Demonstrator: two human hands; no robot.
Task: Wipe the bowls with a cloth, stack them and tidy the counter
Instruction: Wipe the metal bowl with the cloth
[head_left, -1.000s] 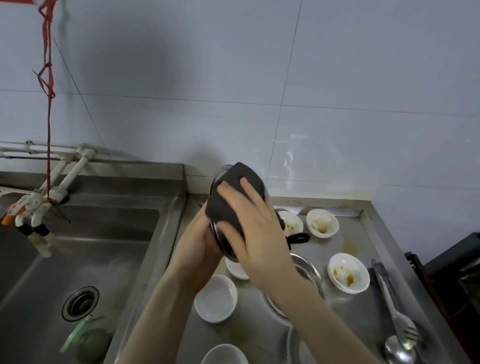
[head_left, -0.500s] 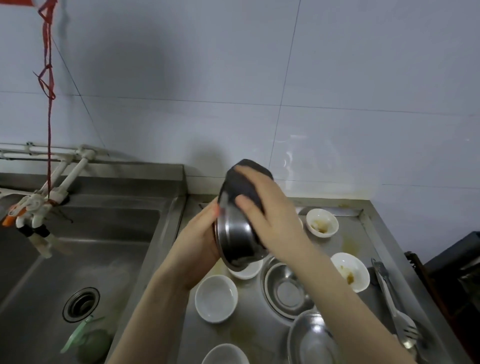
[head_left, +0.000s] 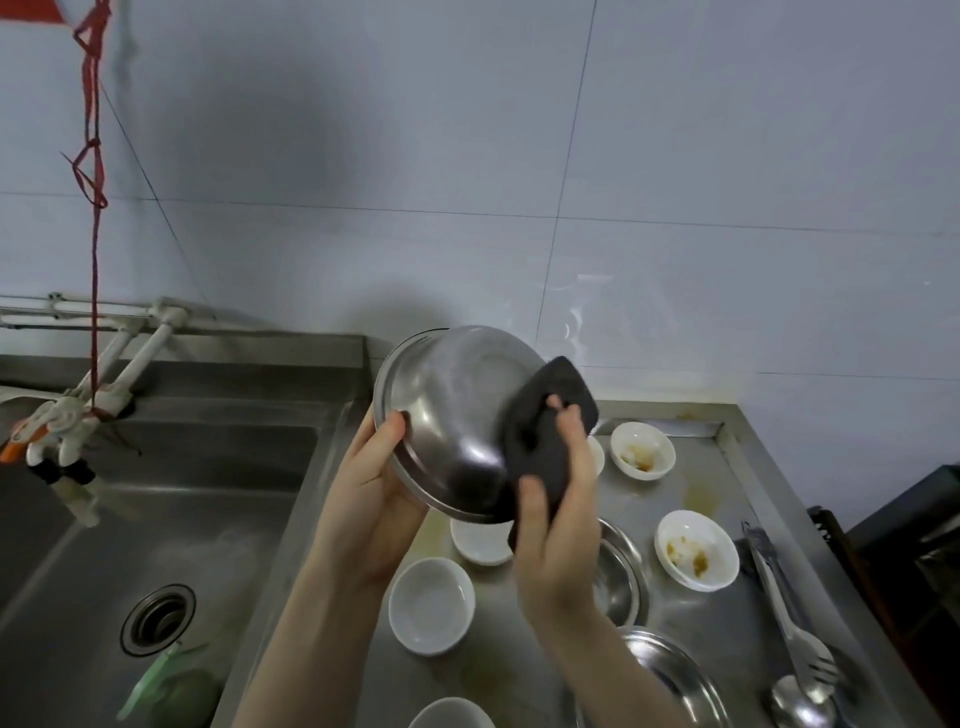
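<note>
Hands (head_left: 558, 499) hiding steel bowl (head_left: 457, 410) rim, cloth (head_left: 545, 447) partly covered

This is a kitchen, at the washing-up place. A steel sink (head_left: 156, 519) with a round drain (head_left: 158, 619) fills the lower left of the frame, and a steel counter (head_left: 696, 613) joins it on the right. On the counter stand small white bowls (head_left: 431, 605) with food stains, steel bowls (head_left: 618, 577) and tongs (head_left: 779, 587). White wall tiles (head_left: 519, 156) cover the upper half.

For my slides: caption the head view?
Left hand holds a steel bowl while right hand wipes it with dark cloth.
</note>
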